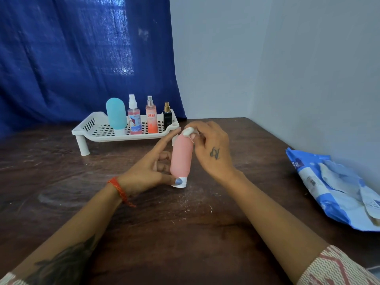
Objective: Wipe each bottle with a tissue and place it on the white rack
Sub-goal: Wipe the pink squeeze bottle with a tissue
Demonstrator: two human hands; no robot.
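Note:
A pink squeeze bottle stands cap-down on the dark wooden table, in the middle. My left hand holds it, thumb on the white cap and index finger up along its left side. My right hand pinches a small white tissue wad against the bottle's rounded top. Behind stands the white rack, with a teal squeeze bottle, a pink spray bottle, an orange mist bottle and a small dark perfume bottle on it.
A blue and white tissue packet lies at the table's right edge by the wall. A blue curtain hangs behind the rack. Pale walls close the back right corner.

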